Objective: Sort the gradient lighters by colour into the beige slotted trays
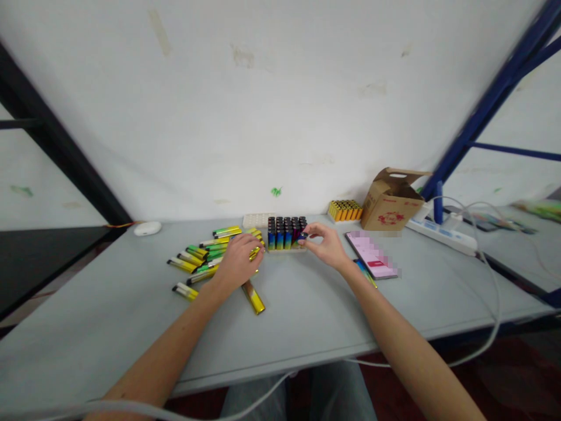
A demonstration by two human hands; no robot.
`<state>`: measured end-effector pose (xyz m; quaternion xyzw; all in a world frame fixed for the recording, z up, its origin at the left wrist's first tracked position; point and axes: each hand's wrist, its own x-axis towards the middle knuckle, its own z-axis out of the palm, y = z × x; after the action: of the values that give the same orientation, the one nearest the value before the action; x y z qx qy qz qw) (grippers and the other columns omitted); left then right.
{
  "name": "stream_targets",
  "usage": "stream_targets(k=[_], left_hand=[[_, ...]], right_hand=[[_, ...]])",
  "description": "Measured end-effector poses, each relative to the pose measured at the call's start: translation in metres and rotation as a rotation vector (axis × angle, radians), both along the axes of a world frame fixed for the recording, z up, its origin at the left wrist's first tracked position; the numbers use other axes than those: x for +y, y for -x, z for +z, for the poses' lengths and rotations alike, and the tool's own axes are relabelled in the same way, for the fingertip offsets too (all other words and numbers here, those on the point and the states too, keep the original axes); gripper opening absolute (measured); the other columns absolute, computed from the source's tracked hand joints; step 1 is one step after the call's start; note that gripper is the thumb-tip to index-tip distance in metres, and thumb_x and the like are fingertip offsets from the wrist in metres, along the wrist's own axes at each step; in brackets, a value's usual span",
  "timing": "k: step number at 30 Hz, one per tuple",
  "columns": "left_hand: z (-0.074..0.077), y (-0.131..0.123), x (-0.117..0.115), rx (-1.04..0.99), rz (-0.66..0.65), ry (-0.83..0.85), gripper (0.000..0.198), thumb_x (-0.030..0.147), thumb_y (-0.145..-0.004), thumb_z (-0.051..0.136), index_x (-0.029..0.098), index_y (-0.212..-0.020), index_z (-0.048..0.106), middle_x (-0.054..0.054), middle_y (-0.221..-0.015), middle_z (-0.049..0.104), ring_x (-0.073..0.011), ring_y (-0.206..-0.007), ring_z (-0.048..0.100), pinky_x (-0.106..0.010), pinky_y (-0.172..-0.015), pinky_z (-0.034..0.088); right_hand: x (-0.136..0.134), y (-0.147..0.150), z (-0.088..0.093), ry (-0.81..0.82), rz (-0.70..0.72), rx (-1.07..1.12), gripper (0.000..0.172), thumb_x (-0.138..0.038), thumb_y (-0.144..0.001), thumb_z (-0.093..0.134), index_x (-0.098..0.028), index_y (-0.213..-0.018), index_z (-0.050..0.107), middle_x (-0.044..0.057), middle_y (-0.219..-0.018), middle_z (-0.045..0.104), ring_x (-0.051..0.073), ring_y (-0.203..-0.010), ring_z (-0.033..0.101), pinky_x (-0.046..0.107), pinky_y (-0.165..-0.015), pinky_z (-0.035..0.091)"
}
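My right hand [326, 245] pinches a small dark-topped cylinder [302, 236] at the right end of a block of blue-green, battery-like cylinders [280, 234]. These stand upright in rows on a pale tray [287, 251]. Just left of the block, my left hand [241, 257] curls its fingers round a shiny yellow piece [254, 252], whose kind I cannot make out. Several yellow, green and white sticks with dark ends [182, 264] lie scattered beside and beneath that hand. A flat, glossy yellow strip [254, 297] rests nearer the table's front.
Behind the block lies a white tray with round holes [256, 220]. An open cardboard box [390, 202] stands at the back right beside a tray of orange cylinders [345, 210]. A phone [372, 254], a power strip [442, 234] with cables, and a white case [148, 228] are on the table.
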<state>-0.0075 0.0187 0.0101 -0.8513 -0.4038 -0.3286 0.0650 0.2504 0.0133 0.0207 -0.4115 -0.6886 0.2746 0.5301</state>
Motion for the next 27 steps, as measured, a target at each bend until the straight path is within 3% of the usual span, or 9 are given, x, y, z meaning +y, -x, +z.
stream_targets(k=[3,9,16,21,24,27], left_hand=[[-0.001,0.001,0.001,-0.001,-0.001,0.011,0.018,0.021,-0.086,0.052,0.017,-0.083,0.069,-0.009,-0.09,0.07,-0.0251,-0.091,0.062,-0.044,-0.09,0.048],[-0.001,0.002,0.002,0.017,0.021,-0.007,0.018,0.021,-0.087,0.051,0.017,-0.083,0.069,-0.008,-0.09,0.071,-0.0241,-0.09,0.062,-0.042,-0.089,0.048],[0.0,0.004,0.001,-0.01,0.034,-0.009,0.019,0.023,-0.088,0.051,0.018,-0.083,0.069,-0.008,-0.09,0.071,-0.0243,-0.091,0.062,-0.043,-0.091,0.047],[0.0,0.003,0.001,-0.014,0.039,-0.002,0.02,0.024,-0.088,0.051,0.018,-0.082,0.069,-0.008,-0.09,0.071,-0.0238,-0.09,0.062,-0.043,-0.09,0.049],[0.001,0.002,0.0,-0.012,0.039,-0.005,0.019,0.023,-0.087,0.051,0.018,-0.082,0.069,-0.008,-0.09,0.071,-0.0238,-0.09,0.062,-0.043,-0.09,0.049],[0.001,0.001,-0.001,-0.026,0.033,0.008,0.018,0.021,-0.086,0.052,0.018,-0.082,0.069,-0.008,-0.091,0.071,-0.0239,-0.092,0.062,-0.043,-0.09,0.049]], right_hand=[[0.0,0.0,-0.001,-0.028,-0.019,-0.107,0.016,-0.026,-0.07,0.072,-0.022,-0.082,0.062,0.002,-0.086,0.066,0.018,-0.08,0.061,0.033,-0.075,0.047],[0.002,0.0,-0.009,-0.007,-0.108,-0.135,0.029,-0.025,-0.073,0.07,-0.025,-0.1,0.06,0.0,-0.079,0.066,0.018,-0.071,0.06,0.032,-0.071,0.047],[-0.001,0.004,-0.012,-0.18,-0.186,-0.304,0.021,-0.028,-0.081,0.062,-0.027,-0.101,0.068,0.008,-0.111,0.063,0.026,-0.104,0.055,0.046,-0.098,0.042],[-0.002,0.002,-0.004,-0.222,-0.196,-0.335,0.026,-0.028,-0.084,0.056,-0.025,-0.108,0.066,0.01,-0.118,0.058,0.026,-0.109,0.055,0.044,-0.099,0.043],[-0.018,-0.005,0.0,-0.222,-0.293,-0.339,0.032,-0.028,-0.088,0.05,-0.022,-0.118,0.06,0.012,-0.118,0.06,0.026,-0.108,0.057,0.043,-0.097,0.044],[-0.05,-0.016,-0.007,-0.165,-0.427,-0.529,0.035,-0.03,-0.089,0.047,-0.019,-0.12,0.059,0.015,-0.116,0.063,0.031,-0.111,0.056,0.049,-0.1,0.04]])
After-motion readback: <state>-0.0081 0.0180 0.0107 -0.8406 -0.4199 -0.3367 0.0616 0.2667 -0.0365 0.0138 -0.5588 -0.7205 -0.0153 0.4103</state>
